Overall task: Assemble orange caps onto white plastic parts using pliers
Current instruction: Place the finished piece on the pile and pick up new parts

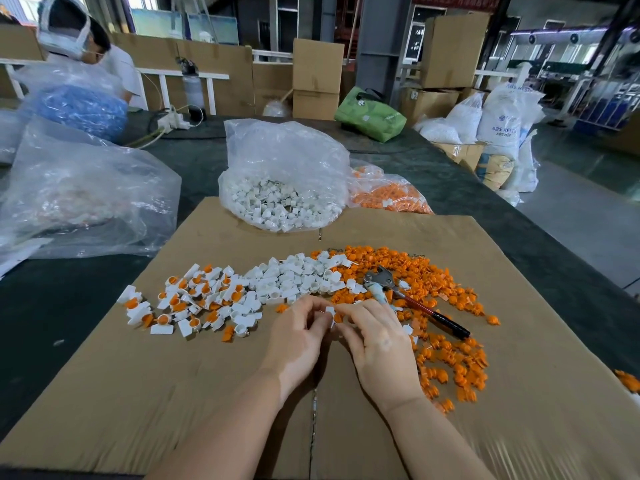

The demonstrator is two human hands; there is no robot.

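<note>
Over a flat cardboard sheet (519, 393) my left hand (298, 337) and my right hand (377, 337) meet. Between their fingertips they pinch one white plastic part (330, 310) with an orange cap (337, 318) at it. Loose white parts (298, 277) lie in a heap just beyond my hands. Orange caps (440, 292) spread to the right and down past my right wrist. White parts with orange caps in them (194, 299) lie at the left. The pliers (398, 289), with a red and black handle, rest on the orange caps, untouched.
A clear bag of white parts (284, 181) and a bag of orange caps (388, 195) stand beyond the cardboard. Large clear bags (79, 188) fill the left of the dark table (62, 306). Another person (86, 39) sits far left. Cartons and sacks stand behind.
</note>
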